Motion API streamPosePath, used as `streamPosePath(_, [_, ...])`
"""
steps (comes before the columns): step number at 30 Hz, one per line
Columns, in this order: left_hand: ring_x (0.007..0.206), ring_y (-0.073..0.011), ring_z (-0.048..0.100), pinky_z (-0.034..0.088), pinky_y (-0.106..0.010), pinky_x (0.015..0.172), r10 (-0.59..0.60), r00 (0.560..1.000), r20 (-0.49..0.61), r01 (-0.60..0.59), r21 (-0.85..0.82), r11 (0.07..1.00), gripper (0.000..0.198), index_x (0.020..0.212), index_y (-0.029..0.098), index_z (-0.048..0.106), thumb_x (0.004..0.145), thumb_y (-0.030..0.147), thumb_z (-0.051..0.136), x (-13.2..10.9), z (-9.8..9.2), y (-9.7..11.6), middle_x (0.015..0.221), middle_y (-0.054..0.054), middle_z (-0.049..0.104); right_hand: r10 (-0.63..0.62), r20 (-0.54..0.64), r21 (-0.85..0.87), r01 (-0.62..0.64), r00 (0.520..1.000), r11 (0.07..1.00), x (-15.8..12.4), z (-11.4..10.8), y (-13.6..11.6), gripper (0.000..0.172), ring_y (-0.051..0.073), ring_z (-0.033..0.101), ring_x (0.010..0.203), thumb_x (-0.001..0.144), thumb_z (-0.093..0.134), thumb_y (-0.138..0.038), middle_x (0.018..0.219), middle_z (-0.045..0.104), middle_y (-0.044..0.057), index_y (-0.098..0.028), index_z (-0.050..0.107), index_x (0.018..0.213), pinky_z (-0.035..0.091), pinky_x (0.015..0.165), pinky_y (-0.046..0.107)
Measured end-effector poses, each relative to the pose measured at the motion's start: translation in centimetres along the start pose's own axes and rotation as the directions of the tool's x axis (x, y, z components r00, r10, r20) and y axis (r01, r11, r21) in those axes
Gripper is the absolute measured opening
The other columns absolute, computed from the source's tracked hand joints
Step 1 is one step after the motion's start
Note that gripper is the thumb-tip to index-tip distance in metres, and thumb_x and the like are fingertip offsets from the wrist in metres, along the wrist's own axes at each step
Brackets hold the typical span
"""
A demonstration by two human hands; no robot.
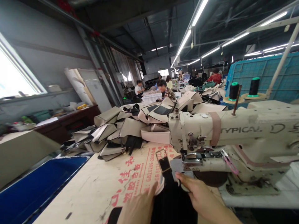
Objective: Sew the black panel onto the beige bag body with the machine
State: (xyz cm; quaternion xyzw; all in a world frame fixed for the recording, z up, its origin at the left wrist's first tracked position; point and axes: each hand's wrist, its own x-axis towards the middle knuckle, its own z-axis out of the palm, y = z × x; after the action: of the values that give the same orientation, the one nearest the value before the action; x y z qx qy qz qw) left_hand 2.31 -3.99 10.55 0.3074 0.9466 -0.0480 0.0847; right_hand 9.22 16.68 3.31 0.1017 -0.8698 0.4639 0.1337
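Observation:
A black bag piece [174,202] with a short strap lies in front of me, and a metal buckle [163,160] is on the strap's far end. My left hand [140,205] is closed on its left edge; part of that hand is blurred. My right hand [198,193] grips the right edge, thumb and fingers pinched near the strap's base. Just beyond my right fingertips, a small grey piece [177,166] sits beside the sewing machine's arm [201,161]. Above that arm is the cream machine head [210,127]. The needle area is too small to make out.
Beige bags [126,130] with dark edges are heaped at the back of the plywood table [93,186]. A blue bin [46,183] stands at the left. Pink-handled snips [230,163] rest on the machine, with black thread cones [234,91] behind. Several people sit farther off.

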Motion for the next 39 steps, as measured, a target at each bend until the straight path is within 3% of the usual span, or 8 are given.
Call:
streamPosePath(3, [0.107, -0.0241, 0.052, 0.043, -0.041, 0.088, 0.209, 0.961, -0.183, -0.222, -0.057, 0.973, 0.059, 0.135, 0.020, 0.030, 0.078, 0.006, 0.033, 2.5, -0.4, 1.7, 0.119, -0.013, 0.054, 0.054, 0.026, -0.018, -0.053, 0.998, 0.998, 0.2, -0.1, 2.2, 0.063, 0.018, 0.042, 0.117, 0.067, 0.034, 0.003, 0.126, 0.046, 0.007, -0.015, 0.045, 0.126, 0.032, 0.102, 0.037])
streamPosePath(6, [0.124, -0.0204, 0.035, 0.035, -0.039, 0.099, 0.527, 0.811, -0.256, -0.570, -0.142, 0.809, 0.066, 0.129, 0.031, 0.039, 0.071, -0.001, 0.037, 3.3, -1.6, 2.5, 0.136, -0.004, 0.039, 0.027, 0.062, 0.022, -0.029, 0.998, 0.999, 0.0, -0.2, 3.8, 0.062, 0.017, 0.041, 0.118, 0.069, 0.033, 0.003, 0.128, 0.044, 0.007, -0.016, 0.042, 0.128, 0.033, 0.101, 0.037])
streamPosePath(9, [0.127, -0.0239, 0.029, 0.031, -0.046, 0.100, 0.623, 0.731, -0.278, -0.679, -0.200, 0.706, 0.058, 0.107, 0.038, 0.060, 0.068, -0.001, 0.042, 3.1, -2.5, 2.4, 0.138, 0.004, 0.037, -0.012, 0.137, 0.001, 0.012, 0.991, 1.000, -0.2, -0.7, 4.7, 0.070, 0.016, 0.039, 0.119, 0.065, 0.032, 0.005, 0.131, 0.041, 0.005, -0.019, 0.038, 0.131, 0.032, 0.102, 0.037])
streamPosePath(13, [0.123, -0.0230, 0.036, 0.036, -0.042, 0.096, 0.543, 0.756, -0.366, -0.649, -0.309, 0.695, 0.042, 0.084, 0.034, 0.069, 0.077, 0.004, 0.040, 2.9, -1.4, 2.1, 0.132, 0.003, 0.043, 0.031, 0.166, -0.076, -0.018, 0.986, 0.997, 0.0, -0.9, 4.6, 0.068, 0.015, 0.036, 0.121, 0.067, 0.032, 0.005, 0.132, 0.039, 0.006, -0.015, 0.036, 0.132, 0.030, 0.103, 0.035])
streamPosePath(19, [0.078, -0.0159, 0.059, 0.049, -0.026, 0.068, 0.162, 0.965, -0.207, -0.235, -0.406, 0.883, 0.028, 0.101, 0.021, 0.054, 0.075, 0.012, 0.048, 4.7, 1.3, 2.5, 0.089, -0.003, 0.062, 0.012, 0.180, -0.097, 0.005, 0.984, 0.995, 0.9, -1.7, 4.3, 0.069, 0.014, 0.037, 0.121, 0.066, 0.029, 0.007, 0.130, 0.041, 0.007, -0.012, 0.035, 0.132, 0.031, 0.104, 0.033])
streamPosePath(26, [0.073, -0.0149, 0.058, 0.047, -0.022, 0.065, 0.540, 0.813, -0.220, -0.577, -0.175, 0.798, 0.050, 0.124, 0.022, 0.044, 0.078, 0.005, 0.037, 4.4, 2.3, 1.8, 0.091, -0.006, 0.062, -0.151, 0.307, -0.163, 0.208, 0.940, 0.964, -0.2, -3.3, 5.1, 0.076, 0.016, 0.034, 0.122, 0.058, 0.035, 0.006, 0.131, 0.041, 0.004, -0.019, 0.039, 0.130, 0.028, 0.105, 0.036])
streamPosePath(32, [0.085, -0.0128, 0.060, 0.048, -0.019, 0.076, 0.469, 0.831, -0.301, -0.555, -0.390, 0.735, 0.031, 0.115, 0.025, 0.054, 0.087, 0.020, 0.041, 4.8, 2.8, 1.9, 0.097, -0.002, 0.064, -0.167, 0.029, -0.248, 0.169, 0.986, 0.954, -2.1, -0.7, 6.3, 0.044, 0.016, 0.052, 0.103, 0.084, 0.043, -0.010, 0.113, 0.054, 0.006, -0.022, 0.042, 0.126, 0.044, 0.090, 0.026])
streamPosePath(39, [0.077, -0.0108, 0.063, 0.049, -0.016, 0.070, 0.484, 0.767, -0.421, -0.631, -0.356, 0.689, 0.026, 0.109, 0.020, 0.056, 0.086, 0.019, 0.045, 5.3, 3.3, 2.1, 0.090, -0.002, 0.066, -0.258, -0.013, -0.299, 0.243, 0.966, 0.923, -1.7, -0.8, 4.7, 0.036, 0.014, 0.056, 0.098, 0.087, 0.048, -0.017, 0.108, 0.059, 0.005, -0.018, 0.043, 0.122, 0.045, 0.088, 0.021])
